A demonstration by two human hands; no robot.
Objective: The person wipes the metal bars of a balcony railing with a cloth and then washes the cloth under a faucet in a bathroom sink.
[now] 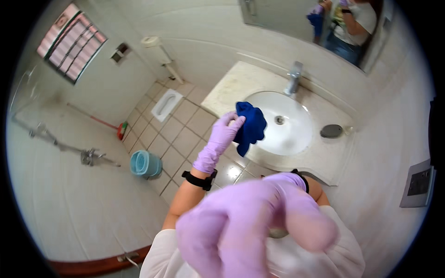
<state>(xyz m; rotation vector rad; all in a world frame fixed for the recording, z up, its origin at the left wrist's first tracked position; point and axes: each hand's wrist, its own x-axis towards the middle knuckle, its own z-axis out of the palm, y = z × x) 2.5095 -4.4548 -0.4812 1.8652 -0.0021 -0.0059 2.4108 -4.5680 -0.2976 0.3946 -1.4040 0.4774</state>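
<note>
My left hand [226, 130], in a lilac rubber glove, pinches a crumpled dark blue cloth [251, 125] between thumb and fingers. The cloth hangs over the near left rim of the white oval washbasin [295, 139], above the pale stone countertop [240, 81]. Close to the camera and blurred is my right hand [243, 222], gloved in the same lilac. Its thumb stands apart from the bent fingers, and nothing shows between them. Some fingertips run past the lower picture edge.
A chrome faucet [294, 78] stands behind the basin, with a dark oval soap dish [331, 131] at its right. A mirror [278, 19] reflects a person. On the tiled floor [186, 139] are a blue bucket [146, 163], a squat toilet [167, 104] and a red-handled brush [121, 131].
</note>
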